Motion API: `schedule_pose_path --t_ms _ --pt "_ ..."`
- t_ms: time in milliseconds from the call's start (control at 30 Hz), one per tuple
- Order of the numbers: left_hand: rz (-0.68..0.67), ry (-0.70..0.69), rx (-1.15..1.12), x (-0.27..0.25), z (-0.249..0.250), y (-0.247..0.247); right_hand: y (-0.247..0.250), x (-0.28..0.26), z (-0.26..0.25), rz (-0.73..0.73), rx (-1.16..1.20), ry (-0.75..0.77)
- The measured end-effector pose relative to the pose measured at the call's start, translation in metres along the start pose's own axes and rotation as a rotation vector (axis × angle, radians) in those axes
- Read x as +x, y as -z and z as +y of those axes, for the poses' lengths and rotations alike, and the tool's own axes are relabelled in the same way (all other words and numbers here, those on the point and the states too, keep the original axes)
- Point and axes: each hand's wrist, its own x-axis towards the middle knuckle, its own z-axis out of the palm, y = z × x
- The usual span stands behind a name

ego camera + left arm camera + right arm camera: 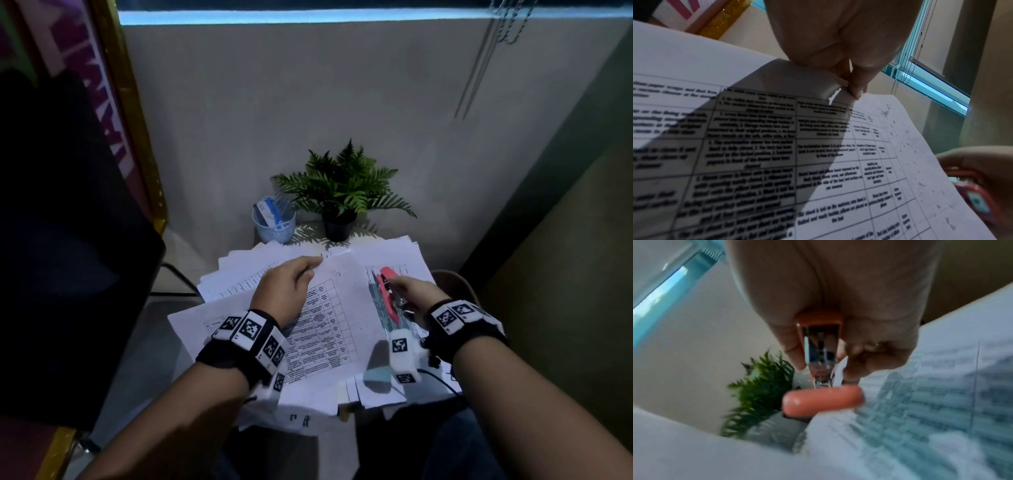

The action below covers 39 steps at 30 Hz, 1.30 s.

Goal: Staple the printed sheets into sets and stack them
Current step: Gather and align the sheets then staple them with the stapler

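Note:
A printed sheet with a table [329, 318] lies lifted over a pile of loose sheets [236, 274] on a small table. My left hand [291, 284] pinches the sheet's far edge, thumb against fingers [856, 91], and the paper [818, 162] bends up under the pinch. My right hand [411, 294] grips a pink stapler [388, 294] to the right of that sheet, above more printed pages [394, 274]. In the right wrist view the stapler [822, 397] points away from me, its mouth parted with the metal magazine showing, above blurred printed pages [920, 402].
A potted fern [342, 192] and a pale blue cup [274, 222] holding a small box stand at the table's far edge against the wall. A dark chair back [68, 240] rises on the left. Sheets overhang the near table edge above my lap.

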Motion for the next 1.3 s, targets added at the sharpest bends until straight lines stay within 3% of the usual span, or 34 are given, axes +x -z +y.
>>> schedule_pose_path --t_ms 133,233,333,433,633,767,867,1133,1300 --pt "0.014 -0.018 -0.02 -0.008 0.008 0.007 -0.005 -0.032 -0.021 -0.143 0.483 0.048" --pt "0.017 -0.046 0.0 -0.016 0.016 0.012 -0.009 -0.062 -0.043 -0.036 0.566 0.194" --pt "0.036 -0.084 0.048 -0.023 0.023 0.016 -0.017 -0.083 -0.056 0.222 0.609 0.358" --pt "0.064 -0.156 0.112 -0.03 0.03 0.017 -0.026 -0.11 -0.058 0.329 0.526 0.489" --pt "0.081 -0.259 0.171 -0.046 0.043 0.016 -0.05 -0.137 -0.043 0.398 0.399 0.632" --pt "0.147 -0.209 0.239 -0.052 0.047 0.022 -0.052 -0.146 -0.041 0.476 0.428 0.686" --pt "0.159 -0.145 0.246 -0.052 0.048 0.027 -0.048 -0.154 -0.043 0.446 0.449 0.711" --pt "0.089 -0.272 0.238 -0.059 0.061 0.024 -0.061 -0.169 -0.046 0.396 0.25 0.877" --pt "0.046 -0.287 0.208 -0.061 0.06 0.027 -0.067 -0.172 -0.042 0.426 0.145 0.884"
